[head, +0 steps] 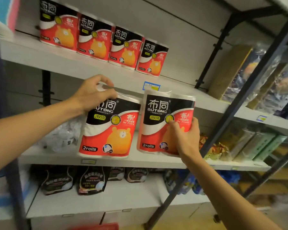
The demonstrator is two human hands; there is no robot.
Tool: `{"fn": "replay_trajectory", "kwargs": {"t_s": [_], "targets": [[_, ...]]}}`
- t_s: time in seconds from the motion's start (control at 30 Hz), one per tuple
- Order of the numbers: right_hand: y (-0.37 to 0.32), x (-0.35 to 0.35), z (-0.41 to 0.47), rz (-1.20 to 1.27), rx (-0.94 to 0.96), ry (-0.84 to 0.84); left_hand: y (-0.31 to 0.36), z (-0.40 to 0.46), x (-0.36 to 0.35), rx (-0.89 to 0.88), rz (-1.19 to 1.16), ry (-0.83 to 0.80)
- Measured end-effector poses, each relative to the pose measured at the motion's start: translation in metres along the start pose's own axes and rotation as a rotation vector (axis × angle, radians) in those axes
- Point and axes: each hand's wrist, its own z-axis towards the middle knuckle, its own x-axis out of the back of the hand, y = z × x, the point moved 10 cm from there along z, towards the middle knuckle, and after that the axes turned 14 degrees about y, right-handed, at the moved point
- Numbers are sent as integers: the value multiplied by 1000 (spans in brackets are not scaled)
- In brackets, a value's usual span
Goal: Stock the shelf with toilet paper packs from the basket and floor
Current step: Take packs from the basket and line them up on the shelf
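Two red-and-black plastic-wrapped two-roll toilet paper packs in hand, upright, labels out, likely to match the facing row. Left hand (91,95) grips the top of the left pack (109,128); right hand (184,138) pinches the right pack (163,120) at its lower corner. Both are in front of the middle white shelf (106,159); resting or lifted, unclear. Four matching packs (100,37) stand on the upper shelf (40,55). Red basket edge (96,227) below.
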Motion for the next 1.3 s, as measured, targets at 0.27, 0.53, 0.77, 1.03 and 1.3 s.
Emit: {"fn": "replay_trajectory", "kwargs": {"t_s": [0.27,0.53,0.77,1.03,1.3], "targets": [[17,-15,83,43,-10,-94,9,36,-46,82,-49,76],[-8,-49,145,214,-47,-189,75,74,-37,24,-13,246],[-37,-57,160,295,-54,-159,125,103,-20,-100,13,283],[-69,-45,170,266,-42,-60,149,136,-22,-159,7,195],[-75,-10,204,269,-1,159,138,172,-54,-150,-116,119]]}}
